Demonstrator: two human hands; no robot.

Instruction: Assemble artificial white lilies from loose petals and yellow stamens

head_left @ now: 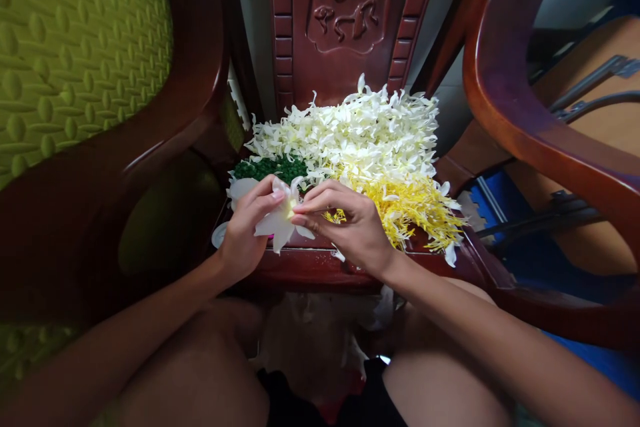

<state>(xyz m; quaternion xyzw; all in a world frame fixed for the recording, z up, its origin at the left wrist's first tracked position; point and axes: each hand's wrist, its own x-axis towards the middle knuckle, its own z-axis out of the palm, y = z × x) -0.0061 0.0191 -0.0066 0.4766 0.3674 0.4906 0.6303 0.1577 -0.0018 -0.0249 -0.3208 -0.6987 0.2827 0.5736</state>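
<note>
A white flower (pixel 281 225) with spread petals is between my two hands, above the front edge of the wooden chair seat. My left hand (pixel 246 230) pinches it by a petal on its left side. The fingertips of my right hand (pixel 350 219) are closed at the flower's pale yellow centre. Behind my hands lies a large heap of white petals or blossoms (pixel 360 130). Yellow strands (pixel 420 208) are piled to the right, and a bunch of small dark green pieces (pixel 270 167) is to the left.
The carved chair back (pixel 350 7) rises behind the heap. Curved wooden armrests (pixel 505 93) flank the seat. A yellow-green textured mat (pixel 75 40) is at the upper left. A pale, translucent bag (pixel 310 327) hangs or lies below the seat edge between my knees.
</note>
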